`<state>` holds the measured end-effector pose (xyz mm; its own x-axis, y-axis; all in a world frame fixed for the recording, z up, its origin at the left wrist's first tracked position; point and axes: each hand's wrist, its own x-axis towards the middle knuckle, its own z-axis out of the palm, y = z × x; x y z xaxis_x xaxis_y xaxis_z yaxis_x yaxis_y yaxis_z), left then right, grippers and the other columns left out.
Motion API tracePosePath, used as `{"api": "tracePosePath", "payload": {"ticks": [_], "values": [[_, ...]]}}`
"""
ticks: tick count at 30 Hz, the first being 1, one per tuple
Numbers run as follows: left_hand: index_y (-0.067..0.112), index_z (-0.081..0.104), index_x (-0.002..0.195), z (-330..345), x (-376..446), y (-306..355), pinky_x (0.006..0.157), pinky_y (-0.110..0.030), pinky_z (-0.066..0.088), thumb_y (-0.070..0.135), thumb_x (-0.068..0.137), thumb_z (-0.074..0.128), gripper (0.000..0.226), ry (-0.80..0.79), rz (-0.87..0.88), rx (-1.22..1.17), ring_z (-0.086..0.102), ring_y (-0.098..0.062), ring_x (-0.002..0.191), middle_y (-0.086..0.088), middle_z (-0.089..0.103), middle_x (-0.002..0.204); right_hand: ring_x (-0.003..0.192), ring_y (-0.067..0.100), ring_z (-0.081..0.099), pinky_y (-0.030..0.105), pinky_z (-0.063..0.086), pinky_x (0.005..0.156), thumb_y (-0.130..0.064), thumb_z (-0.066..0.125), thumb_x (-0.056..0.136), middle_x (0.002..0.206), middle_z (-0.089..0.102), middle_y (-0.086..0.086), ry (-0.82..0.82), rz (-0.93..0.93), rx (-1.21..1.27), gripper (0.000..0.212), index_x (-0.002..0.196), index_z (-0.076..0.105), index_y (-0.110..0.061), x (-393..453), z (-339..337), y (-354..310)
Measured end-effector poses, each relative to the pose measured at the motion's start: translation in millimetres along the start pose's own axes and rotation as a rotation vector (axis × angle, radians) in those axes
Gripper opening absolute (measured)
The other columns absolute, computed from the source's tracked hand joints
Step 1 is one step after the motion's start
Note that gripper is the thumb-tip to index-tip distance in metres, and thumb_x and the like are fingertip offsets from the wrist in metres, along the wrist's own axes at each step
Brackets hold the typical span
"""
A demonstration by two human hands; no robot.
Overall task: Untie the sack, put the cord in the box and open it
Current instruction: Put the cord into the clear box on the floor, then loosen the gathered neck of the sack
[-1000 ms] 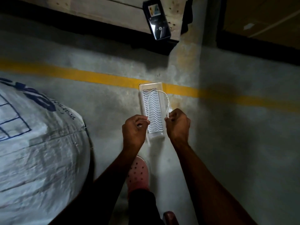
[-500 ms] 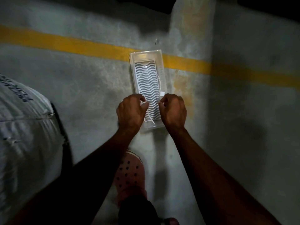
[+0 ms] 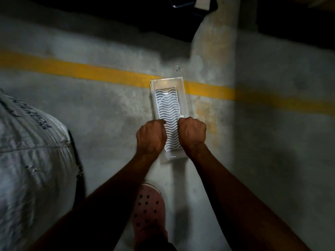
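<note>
A clear plastic box [image 3: 165, 82] with a wavy white insert lies on the concrete floor, across a yellow line. A thin white cord [image 3: 167, 96] loops inside it, its ends running down to my hands. My left hand [image 3: 151, 137] is fisted at the box's left side and my right hand [image 3: 193, 132] at its right side, each pinching an end of the cord. A bit of white shows above my right thumb. The white woven sack [image 3: 32, 160] with blue print lies at the left, apart from both hands.
A yellow painted line [image 3: 90, 71] crosses the floor. My foot in a pink perforated clog [image 3: 147, 212] stands just below the box. A dark structure [image 3: 163, 19] runs along the top, and a wall rises at the right.
Both hands have lowered the cord loop into the box and drawn closer to its sides. The view has tilted down, so the sack has slid further left.
</note>
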<state>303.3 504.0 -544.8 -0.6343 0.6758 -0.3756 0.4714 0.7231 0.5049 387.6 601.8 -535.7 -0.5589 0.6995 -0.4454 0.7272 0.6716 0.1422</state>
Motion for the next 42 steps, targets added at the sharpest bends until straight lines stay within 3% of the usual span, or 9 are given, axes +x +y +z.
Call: {"api": "tracePosePath", "payload": {"ticks": [3,8,11,15,21,25,33,38,42], "values": [[0.03,0.077,0.115,-11.1,0.3,-7.1,0.088,-0.04,0.059,0.039,0.093,0.053,0.034,0.005,-0.014,-0.118,0.074,-0.028,0.103,-0.001,0.079,0.11,0.101,0.032,0.071,0.035,0.053,0.081,-0.013,0.054,0.097,0.109,0.072,0.008,-0.058,-0.037,0.05,0.016,0.107,0.066,-0.015,1.6,-2.8,5.7],[0.03,0.076,0.11,-41.3,-21.0,-15.1,0.075,-0.039,0.059,0.038,0.087,0.058,0.03,0.011,-0.092,-0.245,0.074,-0.025,0.084,0.003,0.075,0.081,0.104,0.036,0.064,0.04,0.051,0.078,-0.031,0.06,0.098,0.11,0.067,0.013,0.009,0.065,0.333,0.022,0.109,0.065,-0.013,-26.7,-16.5,21.1],[0.029,0.071,0.121,-79.0,-35.7,-9.4,0.078,-0.041,0.059,0.033,0.093,0.062,0.03,0.003,-0.062,-0.245,0.071,-0.022,0.085,0.006,0.073,0.09,0.107,0.036,0.06,0.041,0.05,0.082,-0.034,0.055,0.1,0.113,0.064,0.012,0.065,0.007,0.563,0.027,0.117,0.064,-0.016,-51.3,-55.1,17.8],[0.03,0.066,0.129,-167.4,-57.4,1.8,0.086,-0.041,0.058,0.045,0.097,0.055,0.036,0.026,-0.024,-0.19,0.069,-0.021,0.1,0.005,0.074,0.107,0.128,0.033,0.049,0.046,0.046,0.103,-0.042,0.055,0.098,0.145,0.05,0.007,0.068,-0.173,0.719,0.051,0.145,0.048,-0.024,-81.0,-152.7,-13.0],[0.021,0.057,0.144,-385.2,-127.3,-28.3,0.105,-0.046,0.049,0.047,0.097,0.053,0.054,0.258,0.115,0.072,0.061,-0.03,0.124,-0.006,0.069,0.132,0.145,0.026,0.033,0.047,0.04,0.112,-0.047,0.059,0.097,0.164,0.024,-0.002,0.112,-0.448,0.769,0.069,0.156,0.027,-0.035,-138.3,-326.3,-116.2],[0.024,0.046,0.153,-500.7,-194.7,-89.0,0.118,-0.057,0.033,0.051,0.096,0.047,0.063,0.394,0.007,0.219,0.045,-0.033,0.145,-0.004,0.057,0.149,0.147,0.024,0.031,0.045,0.036,0.116,-0.047,0.06,0.095,0.166,0.023,-0.002,0.128,-0.619,0.81,0.07,0.156,0.028,-0.036,-182.6,-391.5,-211.9],[0.029,0.039,0.156,-585.3,-330.6,-223.7,0.123,-0.056,0.023,0.059,0.092,0.055,0.072,0.55,-0.3,0.178,0.036,-0.028,0.152,-0.002,0.048,0.158,0.151,0.019,0.027,0.044,0.032,0.119,-0.056,0.057,0.089,0.165,0.026,-0.005,-0.06,-0.89,0.775,0.075,0.155,0.024,-0.042,-279.4,-410.4,-382.1],[0.032,0.054,0.145,-563.8,-361.4,-273.9,0.103,-0.037,0.052,0.061,0.086,0.065,0.066,0.407,-0.366,-0.351,0.065,-0.014,0.119,0.01,0.069,0.126,0.142,0.011,0.042,0.034,0.039,0.114,-0.048,0.068,0.091,0.154,0.045,-0.008,-0.187,-0.937,0.679,0.076,0.155,0.03,-0.036,-308.3,-383.2,-414.8],[0.039,0.064,0.131,-552.1,-368.3,-276.3,0.089,-0.03,0.055,0.058,0.083,0.071,0.052,0.305,-0.311,-0.565,0.069,-0.001,0.09,0.011,0.072,0.087,0.13,0.009,0.052,0.029,0.043,0.107,-0.044,0.072,0.091,0.141,0.053,-0.008,-0.175,-0.957,0.61,0.073,0.153,0.036,-0.037,-315.5,-379.0,-407.7]]}}
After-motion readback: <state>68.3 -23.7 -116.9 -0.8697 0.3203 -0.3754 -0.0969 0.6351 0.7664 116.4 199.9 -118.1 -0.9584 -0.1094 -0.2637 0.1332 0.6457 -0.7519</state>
